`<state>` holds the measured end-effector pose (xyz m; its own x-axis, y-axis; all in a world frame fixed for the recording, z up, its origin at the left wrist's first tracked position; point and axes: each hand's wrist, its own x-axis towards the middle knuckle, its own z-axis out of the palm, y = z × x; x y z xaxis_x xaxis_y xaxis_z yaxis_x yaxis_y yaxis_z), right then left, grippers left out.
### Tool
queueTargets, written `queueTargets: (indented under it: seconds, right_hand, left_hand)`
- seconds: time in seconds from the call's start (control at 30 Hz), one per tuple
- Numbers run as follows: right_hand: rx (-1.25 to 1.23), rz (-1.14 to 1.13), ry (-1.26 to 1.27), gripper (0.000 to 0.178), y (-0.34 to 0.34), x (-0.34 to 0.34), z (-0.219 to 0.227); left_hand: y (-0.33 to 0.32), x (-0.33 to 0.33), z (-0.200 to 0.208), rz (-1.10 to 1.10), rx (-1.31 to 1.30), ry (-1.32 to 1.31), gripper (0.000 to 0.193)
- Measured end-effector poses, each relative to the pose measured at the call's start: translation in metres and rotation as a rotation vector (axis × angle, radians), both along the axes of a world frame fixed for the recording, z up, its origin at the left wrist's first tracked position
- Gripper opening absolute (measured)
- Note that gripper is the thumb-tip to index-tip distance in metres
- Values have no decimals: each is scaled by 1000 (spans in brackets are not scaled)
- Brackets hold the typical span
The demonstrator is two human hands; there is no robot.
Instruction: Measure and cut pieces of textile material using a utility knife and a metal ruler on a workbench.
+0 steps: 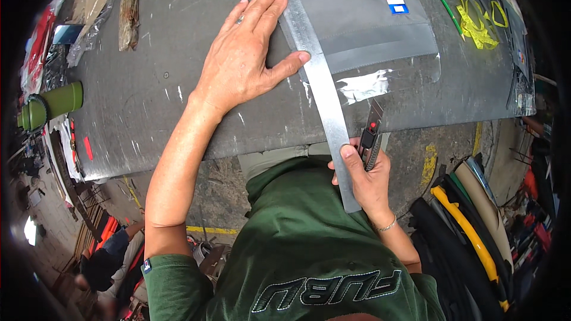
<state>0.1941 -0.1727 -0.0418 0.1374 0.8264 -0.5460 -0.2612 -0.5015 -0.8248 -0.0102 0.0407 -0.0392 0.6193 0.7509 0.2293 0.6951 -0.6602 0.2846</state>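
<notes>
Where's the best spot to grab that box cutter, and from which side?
Probably by the dark handle of the box cutter, coming from the near side, where the person stands. Its bare blade points away, toward the table, and the right hand already holds it at the handle end.

Wears green short-sleeved shirt (309, 232), white-outlined lettering (327, 291); pale trousers (262, 159); ring (240, 19) on left grip (244, 47); chain bracelet (388, 226) just behind right grip (370, 183).

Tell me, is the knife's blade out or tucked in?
Out: the bare blade shows beyond the front end of the knife, held in the right hand.
</notes>
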Motion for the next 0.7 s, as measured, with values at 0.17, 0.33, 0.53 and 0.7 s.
queueTargets:
  seconds: [0.17,0.33,0.53,0.7]
  right_hand:
    - [-5,-8,4,30,0,0,-1]
    - [-2,-9,1,30,-1,0,-1]
    - [7,-5,-10,30,-1,0,-1]
    - [3,1,-13,30,-1,0,-2]
  left_hand:
    - [4,-3,-4,-2,38,8,66]
    - [4,-4,-6,-7,32,-7,54]
    - [0,1,-1,13,6,21,67]
    - [0,1,0,14,-2,18,87]
